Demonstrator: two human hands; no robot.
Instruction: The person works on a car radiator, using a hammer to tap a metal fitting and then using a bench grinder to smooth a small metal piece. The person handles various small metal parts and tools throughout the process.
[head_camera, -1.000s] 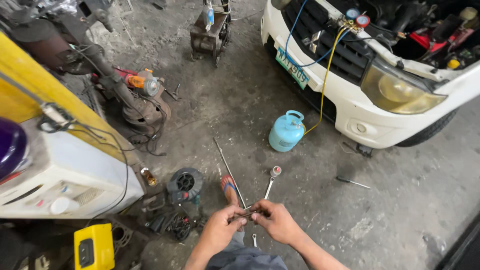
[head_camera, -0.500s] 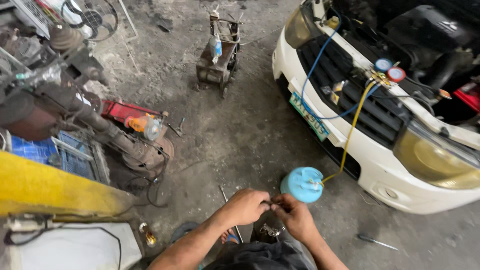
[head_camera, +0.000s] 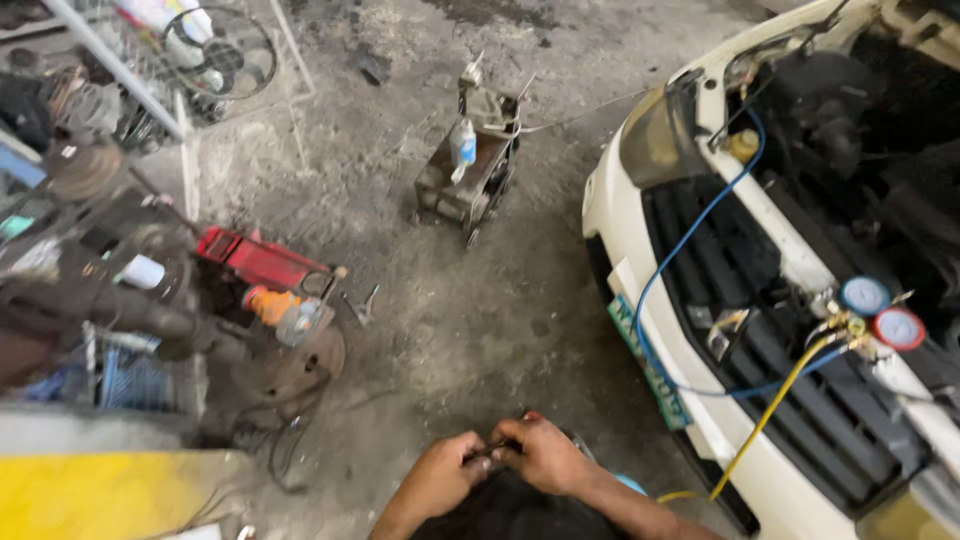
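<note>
Left hand (head_camera: 440, 475) and right hand (head_camera: 540, 455) together grip a small dark part (head_camera: 492, 452) near the blue-green plate (head_camera: 650, 362).

Both the left hand (head_camera: 440, 480) and right hand (head_camera: 540, 455) hide a small dark part pinched between them

The concrete floor (head_camera: 430, 330) looks rough and matt, stained. The white car bumper (head_camera: 640, 310) is glossy painted. The small cart (head_camera: 465, 185) at upper centre is probably rusty metal.
</note>
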